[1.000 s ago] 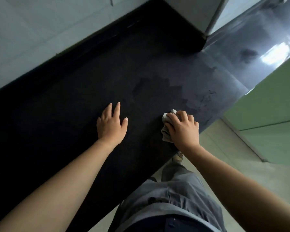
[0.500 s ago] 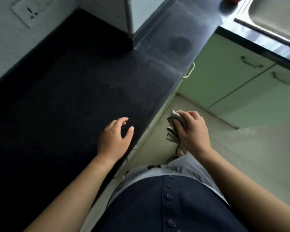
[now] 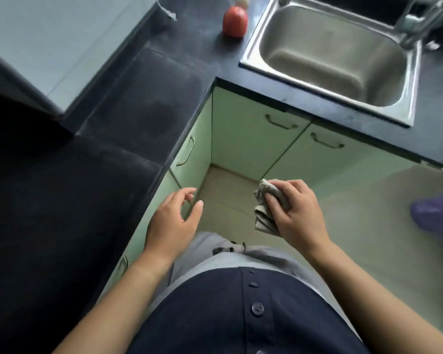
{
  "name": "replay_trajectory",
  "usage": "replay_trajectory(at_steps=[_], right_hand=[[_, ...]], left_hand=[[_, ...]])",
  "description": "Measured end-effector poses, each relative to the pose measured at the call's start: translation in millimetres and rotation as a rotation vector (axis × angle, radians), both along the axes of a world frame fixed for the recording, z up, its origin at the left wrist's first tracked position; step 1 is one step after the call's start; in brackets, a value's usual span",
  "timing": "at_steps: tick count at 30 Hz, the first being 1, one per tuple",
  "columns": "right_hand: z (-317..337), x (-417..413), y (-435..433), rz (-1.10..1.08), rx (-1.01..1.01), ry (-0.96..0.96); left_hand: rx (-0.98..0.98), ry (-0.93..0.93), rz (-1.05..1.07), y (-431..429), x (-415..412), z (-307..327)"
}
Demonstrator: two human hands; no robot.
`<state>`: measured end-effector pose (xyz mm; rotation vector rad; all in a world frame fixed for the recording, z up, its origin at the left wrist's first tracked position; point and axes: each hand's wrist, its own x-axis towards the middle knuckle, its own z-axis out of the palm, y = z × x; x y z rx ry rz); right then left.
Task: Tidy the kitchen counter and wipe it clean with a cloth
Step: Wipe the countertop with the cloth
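**Holding the cloth clear of the counter, at the inner corner**

R hand (image 3: pixel 299 213) has its fingers curled round a crumpled grey cloth (image 3: pixel 262 215), thumb side pressed into the wad; a fold hangs out below the palm. It's in the air over the floor (image 3: pixel 368 226), touching nothing else. L hand (image 3: pixel 172 221) is empty, fingers loose and half-curled. It hovers just beside the counter edge, and no contact shows.

The dark counter (image 3: pixel 138 111) is L-shaped. One run lies to the left of the L hand, long axis going straight away from the person. The other crosses ahead of both hands, w/ the steel sink (image 3: pixel 251 54) set in it, beyond the R hand. L hand is nearer the surface; the cloth hand is well apart from either run, so it prob. has to reach forward or swing left before any wiping.

A red object (image 3: pixel 234 21) stands far ahead of the L hand, just beside the sink's left rim, and likely needs shifting. Pale green cabinet doors (image 3: pixel 241 139) sit between hands and the far run.
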<state>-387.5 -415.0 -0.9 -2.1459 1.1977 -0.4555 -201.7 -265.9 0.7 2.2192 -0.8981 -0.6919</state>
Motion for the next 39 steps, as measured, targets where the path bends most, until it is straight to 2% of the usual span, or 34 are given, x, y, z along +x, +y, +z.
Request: replay_trajectory(at_steps=[3, 7, 14, 20, 25, 34, 39], right_hand=[[1, 10, -22, 0.013, 0.036, 0.005], [2, 64, -61, 0.089, 0.056, -0.002], [20, 194, -123, 0.424, -0.045, -0.001], [7, 291, -144, 0.661, -0.074, 0.023], [-6, 349, -138, 0.865, -0.079, 0.066], [-34, 411, -120, 1.208, -0.159, 0.079], [-48, 412, -137, 1.361, -0.245, 0.333]], left_hand=[[0.043, -0.005, 0.014, -14, 14, 0], [0.053, -0.018, 0.118, -35, 52, -2], [0.098, -0.128, 0.270, -66, 136, -7], [0.374, -0.217, 0.301, -61, 178, -21], [0.546, -0.199, 0.434, -60, 182, -35], [0.639, -0.192, 0.505, -73, 168, -49], [0.689, -0.146, 0.502, -76, 162, -49]])
